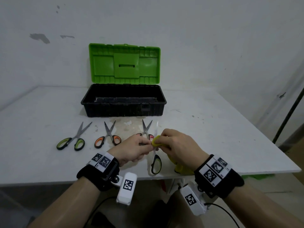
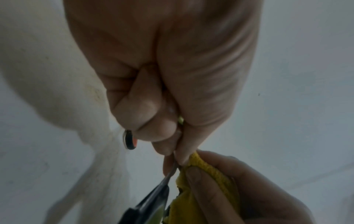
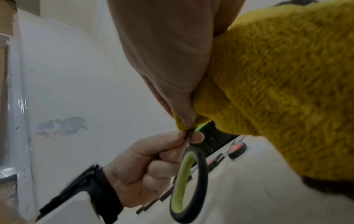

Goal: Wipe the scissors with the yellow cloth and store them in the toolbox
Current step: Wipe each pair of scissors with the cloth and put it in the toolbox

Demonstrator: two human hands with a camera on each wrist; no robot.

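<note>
Wiping green-handled steel scissors (image 1: 155, 155), centre frame: left hand (image 1: 131, 148) pinches pivot, right hand (image 1: 176, 146) pinches fuzzy yellow cloth (image 1: 155, 142) round blade. Draw cloth tipward, off edge.

I saw the toolbox (image 1: 123, 102) at the desk's (image 1: 230, 137) back, three scissors (image 1: 72, 139) in a row before it, a fourth pair (image 1: 156, 162) held nearest me.
</note>
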